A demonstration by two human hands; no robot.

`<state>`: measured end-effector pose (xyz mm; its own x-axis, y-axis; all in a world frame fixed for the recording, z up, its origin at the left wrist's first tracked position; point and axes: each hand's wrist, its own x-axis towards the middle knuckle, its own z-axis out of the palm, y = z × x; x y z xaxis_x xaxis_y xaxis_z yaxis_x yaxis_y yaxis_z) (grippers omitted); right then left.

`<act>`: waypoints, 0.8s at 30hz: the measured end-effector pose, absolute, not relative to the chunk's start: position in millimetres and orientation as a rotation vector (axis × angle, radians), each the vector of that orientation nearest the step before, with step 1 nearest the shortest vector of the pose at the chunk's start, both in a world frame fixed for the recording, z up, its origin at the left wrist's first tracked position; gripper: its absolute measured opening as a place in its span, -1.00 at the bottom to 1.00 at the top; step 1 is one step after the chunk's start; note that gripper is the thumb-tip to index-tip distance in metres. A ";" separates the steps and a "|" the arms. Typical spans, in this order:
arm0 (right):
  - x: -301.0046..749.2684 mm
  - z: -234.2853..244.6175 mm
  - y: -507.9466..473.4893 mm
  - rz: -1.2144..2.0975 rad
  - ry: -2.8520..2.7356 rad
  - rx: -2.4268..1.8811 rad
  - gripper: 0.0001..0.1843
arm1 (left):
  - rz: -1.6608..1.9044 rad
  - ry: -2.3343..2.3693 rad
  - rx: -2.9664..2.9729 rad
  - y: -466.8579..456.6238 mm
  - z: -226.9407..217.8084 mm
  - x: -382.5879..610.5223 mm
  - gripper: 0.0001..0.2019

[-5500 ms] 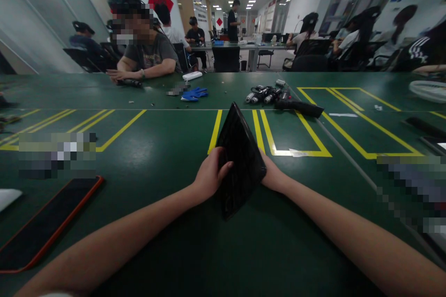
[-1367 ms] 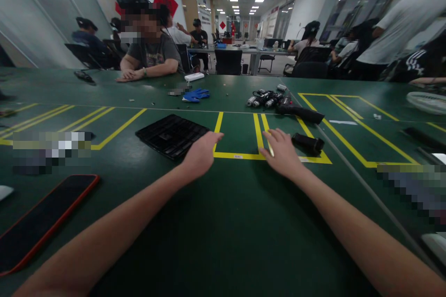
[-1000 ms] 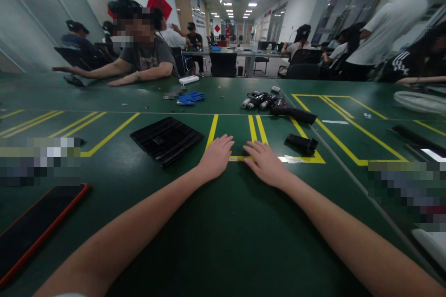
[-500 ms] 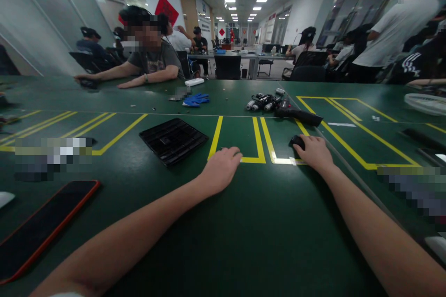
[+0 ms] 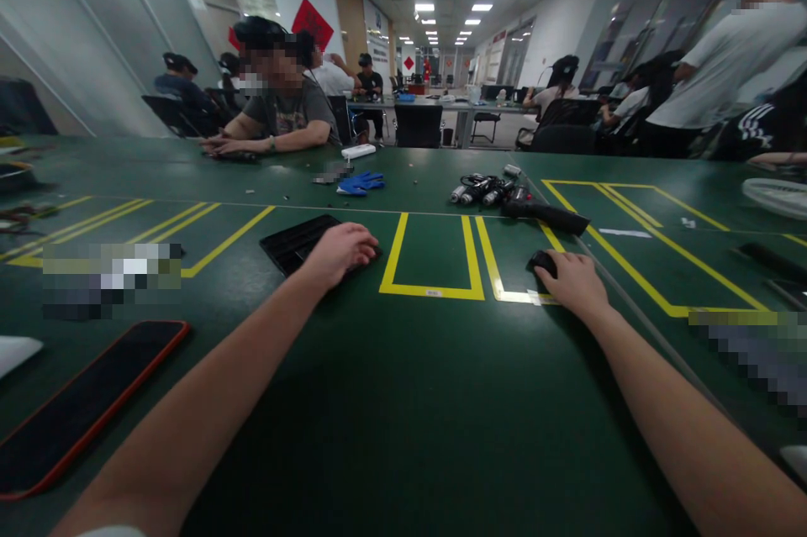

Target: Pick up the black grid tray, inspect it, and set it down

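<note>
My left hand (image 5: pixel 340 255) is over the right part of a flat black square panel (image 5: pixel 287 244), its fingers a little apart and loosely bent. It hides much of the panel, and whether the fingertips touch it I cannot tell. Over on the right, my right hand (image 5: pixel 572 281) is closed around a small black rounded object (image 5: pixel 539 260) that looks like a computer mouse. That object is at the yellow tape outline (image 5: pixel 492 268) on the green table.
Black-and-silver cylinders with cables (image 5: pixel 482 188) and a black handle-shaped thing (image 5: pixel 548 216) are farther back. A blue glove (image 5: pixel 362 182) and white bar (image 5: pixel 358 151) lie beyond the panel. A red-edged phone (image 5: pixel 94 402) is front left. A seated person (image 5: pixel 293 113) faces the table.
My left hand has moved left, from the yellow outline to over the black panel. My right hand stays at the small black object. The seated person's far arm has drawn in.
</note>
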<state>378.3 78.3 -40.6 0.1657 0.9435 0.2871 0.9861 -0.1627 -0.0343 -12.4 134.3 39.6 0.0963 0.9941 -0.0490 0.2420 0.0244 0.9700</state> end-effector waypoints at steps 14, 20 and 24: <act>382.3 -43.0 80.3 -0.207 -1.844 -2.204 -0.43 | -0.224 2.121 2.164 173.8 28.7 -113.1 -0.42; 332.9 -39.4 77.7 0.051 -1.921 -1.886 -0.52 | 0.014 2.044 2.379 150.7 17.6 -59.9 -0.45; 275.7 -40.6 66.9 0.335 -1.937 -1.463 -0.59 | 0.386 1.685 2.463 121.2 4.6 -6.9 -0.52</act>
<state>275.7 66.9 -40.6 -0.1392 0.9228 0.3593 0.7487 0.3355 -0.5717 -6.9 121.2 4.6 0.3431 0.9296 0.1349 0.8957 -0.3670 0.2509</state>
